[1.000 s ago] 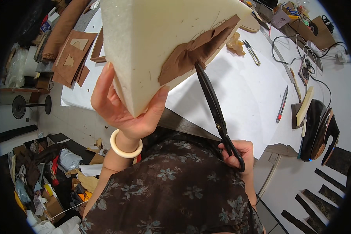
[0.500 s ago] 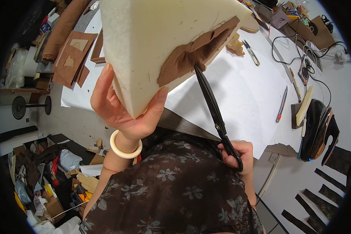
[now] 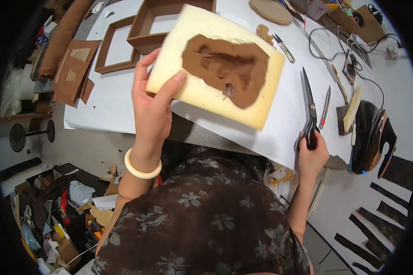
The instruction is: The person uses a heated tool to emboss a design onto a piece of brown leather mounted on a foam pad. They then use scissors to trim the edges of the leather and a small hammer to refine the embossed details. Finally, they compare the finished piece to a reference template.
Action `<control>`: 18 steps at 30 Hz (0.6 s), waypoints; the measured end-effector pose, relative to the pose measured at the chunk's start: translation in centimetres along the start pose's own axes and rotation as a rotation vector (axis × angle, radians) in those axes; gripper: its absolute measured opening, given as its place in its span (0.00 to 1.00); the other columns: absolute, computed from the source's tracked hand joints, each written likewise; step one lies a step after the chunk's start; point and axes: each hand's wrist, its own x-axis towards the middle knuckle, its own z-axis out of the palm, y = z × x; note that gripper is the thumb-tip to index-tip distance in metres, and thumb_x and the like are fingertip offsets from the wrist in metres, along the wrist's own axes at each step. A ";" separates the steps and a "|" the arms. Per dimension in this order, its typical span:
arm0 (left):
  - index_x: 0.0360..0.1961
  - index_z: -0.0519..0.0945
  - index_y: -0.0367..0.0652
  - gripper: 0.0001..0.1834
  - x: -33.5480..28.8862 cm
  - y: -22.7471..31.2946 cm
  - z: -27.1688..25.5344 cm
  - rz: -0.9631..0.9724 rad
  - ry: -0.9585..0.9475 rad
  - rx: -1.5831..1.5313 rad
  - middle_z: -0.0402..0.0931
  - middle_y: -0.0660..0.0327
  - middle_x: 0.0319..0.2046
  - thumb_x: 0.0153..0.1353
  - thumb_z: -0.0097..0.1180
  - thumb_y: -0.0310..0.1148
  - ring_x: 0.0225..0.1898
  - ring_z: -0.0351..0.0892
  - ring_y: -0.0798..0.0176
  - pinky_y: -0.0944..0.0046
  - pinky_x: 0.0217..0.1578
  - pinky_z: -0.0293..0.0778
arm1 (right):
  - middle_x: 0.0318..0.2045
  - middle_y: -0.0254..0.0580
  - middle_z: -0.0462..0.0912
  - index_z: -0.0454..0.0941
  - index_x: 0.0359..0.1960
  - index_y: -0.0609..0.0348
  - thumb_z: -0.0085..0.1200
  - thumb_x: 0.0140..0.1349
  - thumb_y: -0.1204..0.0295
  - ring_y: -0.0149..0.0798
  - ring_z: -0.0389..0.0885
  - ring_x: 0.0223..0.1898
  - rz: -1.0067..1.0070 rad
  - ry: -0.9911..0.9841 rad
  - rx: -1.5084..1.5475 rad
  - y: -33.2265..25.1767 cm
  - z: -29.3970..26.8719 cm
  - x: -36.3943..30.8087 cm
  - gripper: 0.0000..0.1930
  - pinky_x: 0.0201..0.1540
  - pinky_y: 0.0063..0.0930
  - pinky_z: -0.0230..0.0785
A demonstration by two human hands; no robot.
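My left hand [image 3: 156,98] grips a cream foam block [image 3: 202,94] at its near left edge, thumb on top and fingers underneath. Set into the block's upper face is a wrinkled brown piece of leather or cloth [image 3: 254,62] with an irregular outline, sunk into a hollow. A few loose threads stick out around it. My right hand [image 3: 314,151] is closed round the handles of long black scissors [image 3: 311,107]. Their blades look shut and point away from me over the white-covered table, apart from the block.
Brown open frames [image 3: 119,46] and brown sheets with cutouts [image 3: 75,68] lie at left, beside a brown roll [image 3: 69,34]. At right are thread snips [image 3: 284,48], a craft knife [image 3: 326,107], cables and a black iron-like appliance [image 3: 367,133]. Round boards [image 3: 270,11] lie at the back.
The foam block has come down and tipped so its upper face shows fully. The scissors have moved away from the brown piece to the right, with my right hand still holding them.
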 end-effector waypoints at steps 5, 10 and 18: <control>0.70 0.70 0.37 0.30 -2.1 -4.0 -0.7 -0.350 0.012 -0.007 0.80 0.57 0.56 0.72 0.68 0.30 0.54 0.83 0.65 0.60 0.55 0.83 | 0.41 0.51 0.90 0.85 0.52 0.65 0.70 0.63 0.75 0.47 0.90 0.41 0.106 -0.072 0.006 -0.7 0.0 1.6 0.17 0.49 0.39 0.80; 0.67 0.74 0.33 0.30 -3.9 -6.4 -1.9 0.263 -0.051 0.827 0.78 0.48 0.58 0.66 0.71 0.28 0.58 0.81 0.53 0.54 0.59 0.79 | 0.45 0.47 0.89 0.86 0.50 0.64 0.68 0.65 0.77 0.50 0.89 0.47 -0.155 -0.141 -0.193 -1.3 -2.2 2.9 0.13 0.52 0.39 0.80; 0.75 0.69 0.36 0.47 -3.2 -4.2 0.2 0.379 -0.707 0.850 0.79 0.47 0.61 0.54 0.77 0.26 0.68 0.76 0.46 0.46 0.72 0.70 | 0.41 0.41 0.82 0.88 0.44 0.59 0.75 0.54 0.79 0.46 0.82 0.43 -0.650 -0.292 0.401 -12.6 2.5 1.5 0.15 0.43 0.37 0.77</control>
